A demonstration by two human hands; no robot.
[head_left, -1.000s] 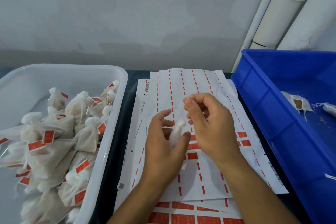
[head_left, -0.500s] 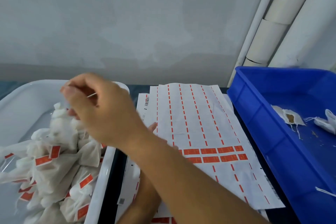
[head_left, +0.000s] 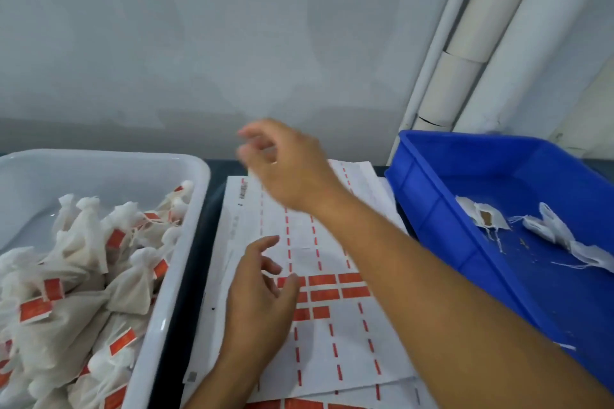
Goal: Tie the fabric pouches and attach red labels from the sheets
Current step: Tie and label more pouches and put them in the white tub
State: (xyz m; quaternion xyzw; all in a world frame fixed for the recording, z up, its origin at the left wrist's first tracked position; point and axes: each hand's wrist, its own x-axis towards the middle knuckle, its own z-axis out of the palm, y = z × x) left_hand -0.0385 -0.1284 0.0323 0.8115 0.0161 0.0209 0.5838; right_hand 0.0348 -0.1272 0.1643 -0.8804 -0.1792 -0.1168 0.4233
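Note:
A white tub (head_left: 186, 229) on the left holds several tied white fabric pouches (head_left: 83, 242) with red labels on them. White label sheets (head_left: 332, 335) lie in the middle, with a few red labels (head_left: 324, 292) left in rows. My left hand (head_left: 259, 302) hovers over the sheets, fingers loosely curled and holding nothing. Blurred by motion, my right hand (head_left: 285, 166) hangs in the air above the sheets' far edge with loose fingers and nothing in it. In the blue bin (head_left: 428, 209) on the right lie a few untied pouches (head_left: 548, 232) with loose strings.
A dark table strip (head_left: 169, 342) shows between the tub and the sheets. White pipes (head_left: 471, 43) run up the wall behind the blue bin. A pale grey wall closes the back.
My right hand carried the tied pouch left to the white tub, let it go there, and has swung back over the sheets. My left hand stayed over the sheets.

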